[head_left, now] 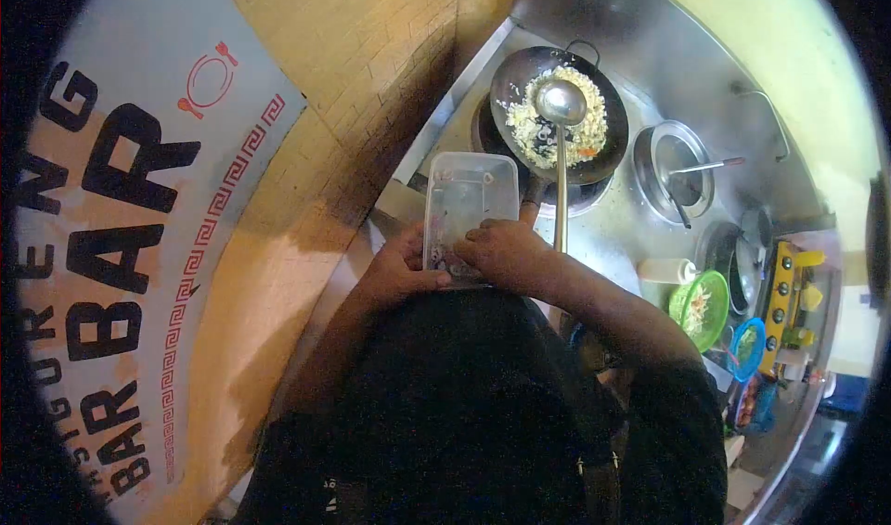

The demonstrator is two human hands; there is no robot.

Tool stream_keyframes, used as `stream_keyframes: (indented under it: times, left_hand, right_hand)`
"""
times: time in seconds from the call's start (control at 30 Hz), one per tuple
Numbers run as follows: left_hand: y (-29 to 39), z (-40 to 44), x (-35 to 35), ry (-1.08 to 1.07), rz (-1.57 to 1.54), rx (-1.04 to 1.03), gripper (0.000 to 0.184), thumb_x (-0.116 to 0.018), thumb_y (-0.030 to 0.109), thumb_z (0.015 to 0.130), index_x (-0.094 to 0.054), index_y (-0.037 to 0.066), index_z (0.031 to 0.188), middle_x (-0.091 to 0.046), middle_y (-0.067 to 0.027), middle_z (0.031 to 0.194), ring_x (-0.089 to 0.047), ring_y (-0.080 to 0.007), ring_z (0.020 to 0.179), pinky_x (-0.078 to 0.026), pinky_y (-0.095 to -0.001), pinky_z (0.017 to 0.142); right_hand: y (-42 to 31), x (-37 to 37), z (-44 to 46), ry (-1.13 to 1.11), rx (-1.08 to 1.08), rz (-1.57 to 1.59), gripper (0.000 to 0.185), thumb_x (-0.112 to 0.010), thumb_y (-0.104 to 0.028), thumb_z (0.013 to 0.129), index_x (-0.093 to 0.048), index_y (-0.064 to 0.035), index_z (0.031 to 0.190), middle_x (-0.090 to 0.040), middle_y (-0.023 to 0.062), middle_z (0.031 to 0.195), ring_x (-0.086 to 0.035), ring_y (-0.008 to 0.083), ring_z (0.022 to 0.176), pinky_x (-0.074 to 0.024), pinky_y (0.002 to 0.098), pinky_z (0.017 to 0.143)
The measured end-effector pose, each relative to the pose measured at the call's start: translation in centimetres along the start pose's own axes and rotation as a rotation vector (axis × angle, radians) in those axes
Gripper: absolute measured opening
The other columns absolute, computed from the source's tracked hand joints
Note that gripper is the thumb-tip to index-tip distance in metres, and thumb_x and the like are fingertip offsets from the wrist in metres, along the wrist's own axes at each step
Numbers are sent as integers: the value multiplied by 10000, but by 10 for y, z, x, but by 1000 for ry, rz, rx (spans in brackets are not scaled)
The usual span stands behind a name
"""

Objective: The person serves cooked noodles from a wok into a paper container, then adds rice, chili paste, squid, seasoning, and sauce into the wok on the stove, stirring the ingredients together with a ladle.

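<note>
My left hand (401, 267) grips the lower left side of a clear plastic container (471, 186), its thumb on the near rim. Inside the container's near end are the fingers of my right hand (506, 251), curled down over small pale pieces too small to name. Beyond it, a dark wok (509, 84) holds rice (585, 121) with bits of egg and orange. A metal ladle (561, 103) rests bowl-down over the rice, its long handle running toward my right forearm.
Right of the wok stands a metal pot (647, 168) with utensils in it. Nearer are a white bottle (664, 271), a green basket (715, 311) of shredded food, a blue basket (759, 339) and dark pans (724, 246). A lettered banner (139, 200) hangs at left.
</note>
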State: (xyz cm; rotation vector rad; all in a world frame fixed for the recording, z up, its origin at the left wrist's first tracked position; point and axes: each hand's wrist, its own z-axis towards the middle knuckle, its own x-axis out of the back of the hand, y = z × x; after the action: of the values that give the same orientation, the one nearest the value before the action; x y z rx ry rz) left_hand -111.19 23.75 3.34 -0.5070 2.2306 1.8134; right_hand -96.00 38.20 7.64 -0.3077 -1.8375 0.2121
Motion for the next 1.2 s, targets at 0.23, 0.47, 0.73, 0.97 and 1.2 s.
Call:
stream_keyframes:
  times: [0.23,0.47,0.73,0.97,1.2]
  left_hand:
    - [-9,5,7,-36,-8,19,853,-782,100,698,-296,14,1393,-579,-143,1175,-572,-231,1065,-452,-380,937]
    - [-2,6,8,46,84,36,765,-800,135,682,-398,14,1322,-596,-116,1117,-582,-207,1025,-456,-353,915]
    - [-2,-3,-1,129,-13,37,713,-808,147,672,-448,2,1270,-606,-98,1091,-582,-186,1002,-450,-342,914]
    - [-5,-3,2,100,98,37,663,-788,144,699,-461,14,1261,-608,-101,1110,-576,-185,1024,-440,-339,933]
    - [-18,-22,-29,193,6,53,709,-757,145,729,-408,-2,1329,-586,-114,1162,-558,-209,1069,-422,-353,959]
  right_hand:
    - [-8,35,-11,-108,37,-44,234,-572,-99,806,-572,-115,1039,-627,96,932,-630,292,901,-486,433,710]
    - [71,50,-28,440,63,288,148,-674,-16,703,-618,-58,833,-651,100,907,-648,243,838,-506,333,726]
    - [190,43,2,666,-431,257,250,-739,-167,745,-665,-29,940,-666,144,828,-655,219,753,-509,318,708]
    - [56,49,18,474,88,-201,113,-604,-130,788,-674,-102,871,-649,63,865,-615,254,854,-491,365,733]
    - [32,15,40,-125,76,-670,140,-550,-188,814,-634,-78,819,-665,80,784,-640,229,809,-436,387,727]
